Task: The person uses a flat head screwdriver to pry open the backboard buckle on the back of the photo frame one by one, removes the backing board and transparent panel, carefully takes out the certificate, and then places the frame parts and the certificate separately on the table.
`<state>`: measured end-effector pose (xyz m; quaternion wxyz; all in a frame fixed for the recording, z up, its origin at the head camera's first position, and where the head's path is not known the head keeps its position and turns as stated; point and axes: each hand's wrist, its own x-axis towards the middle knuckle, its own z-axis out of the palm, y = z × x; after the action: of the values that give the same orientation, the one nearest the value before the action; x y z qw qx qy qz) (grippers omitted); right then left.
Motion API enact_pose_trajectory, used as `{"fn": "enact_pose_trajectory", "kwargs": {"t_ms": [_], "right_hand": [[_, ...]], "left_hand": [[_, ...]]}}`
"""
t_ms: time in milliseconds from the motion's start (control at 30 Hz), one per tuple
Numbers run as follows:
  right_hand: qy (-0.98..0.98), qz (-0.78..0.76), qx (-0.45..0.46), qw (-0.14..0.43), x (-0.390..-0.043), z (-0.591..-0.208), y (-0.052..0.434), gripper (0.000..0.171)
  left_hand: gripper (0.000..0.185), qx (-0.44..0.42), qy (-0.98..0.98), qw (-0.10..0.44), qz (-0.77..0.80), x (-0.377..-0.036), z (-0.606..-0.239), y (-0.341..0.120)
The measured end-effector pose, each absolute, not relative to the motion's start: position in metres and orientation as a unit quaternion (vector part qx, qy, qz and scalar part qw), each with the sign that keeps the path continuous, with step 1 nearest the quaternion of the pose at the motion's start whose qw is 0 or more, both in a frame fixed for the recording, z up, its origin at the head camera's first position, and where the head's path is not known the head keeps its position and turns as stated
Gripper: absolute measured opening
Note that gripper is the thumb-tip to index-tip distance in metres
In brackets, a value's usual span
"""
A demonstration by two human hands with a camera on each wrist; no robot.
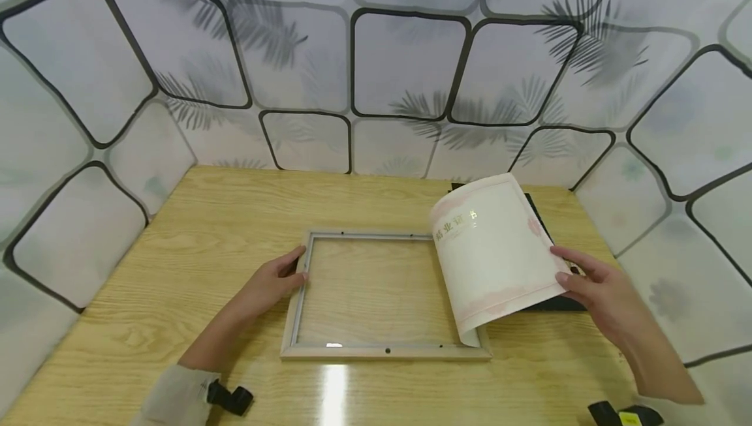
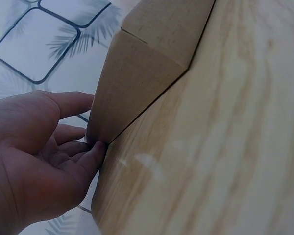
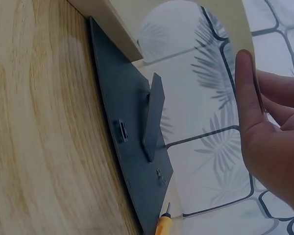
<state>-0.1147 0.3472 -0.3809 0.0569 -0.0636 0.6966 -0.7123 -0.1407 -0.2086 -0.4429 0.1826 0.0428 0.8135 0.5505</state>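
Two hands at work on a light wooden desk [image 1: 194,237]. Left hand [image 1: 273,279] against the left rail of a pale wooden picture frame [image 1: 384,351], fingers [image 1: 296,277] nearly straight and pressed to its outer edge, not curled around it; same contact visible from the left wrist view, fingertips [image 2: 95,152] at the frame corner [image 2: 137,83]. Frame flat on the desk, near the middle, long side toward the person. Inside the frame: only a clear pane [image 1: 376,292], desk grain showing through, a bright glare spot at the front rail; otherwise nothing lying in the opening.

Right hand [image 1: 593,286] at the right edge of a curled certificate [image 1: 496,256], thumb on top and fingers below, pinching the sheet. Certificate cream with a pink border and gold characters, bent into an arch, its lower left corner touching the front right corner of the frame, the rest lifted above the desk. Under the certificate and the right hand, a dark backing board [image 1: 555,302] flat on the desk, just beside the right rail of the frame. From the right wrist view, the board [image 3: 132,147] with its fold-out stand [image 3: 152,117] on top, and an orange-handled tool tip [image 3: 164,223] near its end.

Patterned panels [image 1: 405,67] with dark rounded outlines and leaf shadows on three sides of the desk.
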Motion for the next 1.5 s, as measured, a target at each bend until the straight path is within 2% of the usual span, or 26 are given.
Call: {"fn": "enact_pose_trajectory", "kwargs": {"t_ms": [367, 767, 1233, 1500], "right_hand": [[0.585, -0.799, -0.131, 0.036, -0.115, -0.358, 0.332, 0.051], [0.564, -0.804, -0.191, -0.001, -0.127, -0.316, 0.286, 0.053], [0.513, -0.831, -0.21, -0.041, -0.172, -0.268, 0.208, 0.042], [0.395, -0.89, -0.211, -0.092, -0.196, -0.262, 0.179, 0.041]], "left_hand": [[0.07, 0.054, 0.811, 0.178, 0.555, -0.141, -0.443, -0.211], [0.071, 0.06, 0.804, 0.178, 0.564, -0.142, -0.449, -0.212], [0.073, 0.064, 0.798, 0.184, 0.57, -0.141, -0.448, -0.213], [0.072, 0.059, 0.802, 0.179, 0.567, -0.141, -0.45, -0.213]]}}
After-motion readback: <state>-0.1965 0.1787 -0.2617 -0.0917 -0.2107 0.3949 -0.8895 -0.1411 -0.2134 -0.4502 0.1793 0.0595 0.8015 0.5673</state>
